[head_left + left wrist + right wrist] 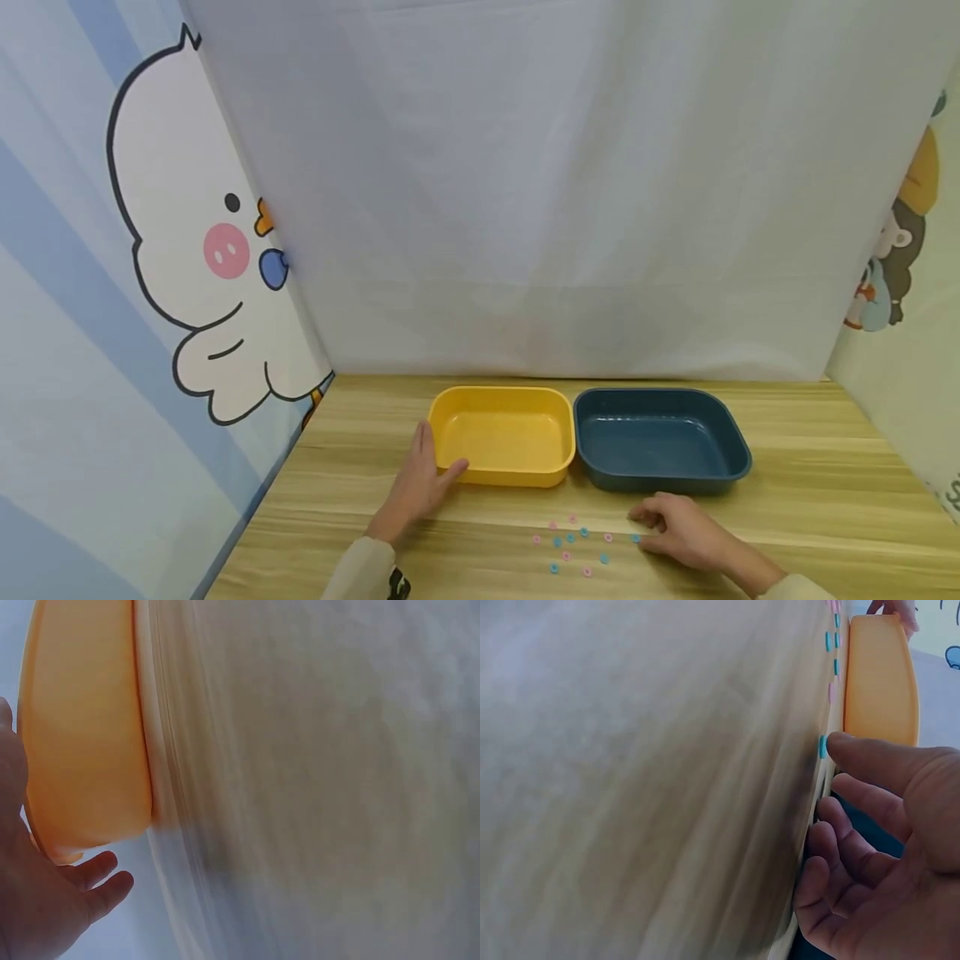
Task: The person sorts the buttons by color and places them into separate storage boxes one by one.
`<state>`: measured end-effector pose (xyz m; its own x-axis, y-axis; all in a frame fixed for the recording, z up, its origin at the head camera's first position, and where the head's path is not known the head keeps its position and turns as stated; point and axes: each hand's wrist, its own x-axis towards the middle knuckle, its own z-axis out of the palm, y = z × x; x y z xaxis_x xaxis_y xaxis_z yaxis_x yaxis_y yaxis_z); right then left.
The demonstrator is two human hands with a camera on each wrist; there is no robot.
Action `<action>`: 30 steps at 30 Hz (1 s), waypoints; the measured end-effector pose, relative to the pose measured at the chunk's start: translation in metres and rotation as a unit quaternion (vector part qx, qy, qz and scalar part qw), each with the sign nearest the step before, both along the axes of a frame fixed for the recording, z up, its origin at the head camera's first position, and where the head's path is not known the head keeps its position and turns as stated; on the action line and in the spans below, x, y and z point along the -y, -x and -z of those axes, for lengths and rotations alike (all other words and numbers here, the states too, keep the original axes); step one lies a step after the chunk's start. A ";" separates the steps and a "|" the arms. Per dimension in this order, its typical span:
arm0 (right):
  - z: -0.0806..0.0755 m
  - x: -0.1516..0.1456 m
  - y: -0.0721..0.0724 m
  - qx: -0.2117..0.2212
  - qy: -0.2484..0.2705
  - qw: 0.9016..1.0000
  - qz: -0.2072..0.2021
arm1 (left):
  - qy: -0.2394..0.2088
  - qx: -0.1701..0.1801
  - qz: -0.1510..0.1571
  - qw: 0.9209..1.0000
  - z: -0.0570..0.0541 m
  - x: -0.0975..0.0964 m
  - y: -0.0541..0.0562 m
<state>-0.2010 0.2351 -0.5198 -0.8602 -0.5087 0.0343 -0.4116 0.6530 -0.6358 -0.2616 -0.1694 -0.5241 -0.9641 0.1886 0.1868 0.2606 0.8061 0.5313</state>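
The right hand point(681, 531) is hanging relaxed and empty, thumb beside a tiny blue bead point(823, 747), its shape blurring, on the table point(300, 533). Farther off, the left hand point(417, 486), fingers spread, is touching a yellow tray point(513, 479).

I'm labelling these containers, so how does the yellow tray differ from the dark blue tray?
The yellow tray stands on the left, the dark blue tray on the right. The dark blue tray looks wider than the yellow tray. The left hand touches the yellow tray, while the right hand is in front of the dark blue tray. Both have rounded corners and open tops.
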 end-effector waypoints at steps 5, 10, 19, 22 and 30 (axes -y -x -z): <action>0.000 0.003 0.003 0.004 0.010 1.000 -0.005 | -0.009 0.005 -0.005 1.000 0.001 0.002 0.000; -0.002 0.004 0.005 0.014 0.015 1.000 -0.007 | -0.013 0.014 -0.007 1.000 0.002 0.002 0.001; 0.000 0.004 0.007 0.009 0.025 1.000 -0.015 | -0.006 0.049 -0.003 0.999 -0.004 0.004 0.000; 0.001 0.004 0.007 0.001 0.031 0.999 -0.020 | -0.004 0.055 0.000 0.999 -0.006 0.005 -0.001; 0.004 0.003 0.008 -0.038 0.042 0.997 -0.042 | -0.009 0.063 -0.003 0.998 -0.009 0.004 -0.002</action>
<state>-0.2085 0.2317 -0.5235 -0.8075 -0.5723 0.1432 -0.5122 0.5596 -0.6516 -0.2597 -0.1731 -0.5152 -0.9811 0.1814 0.0679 0.1872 0.7978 0.5731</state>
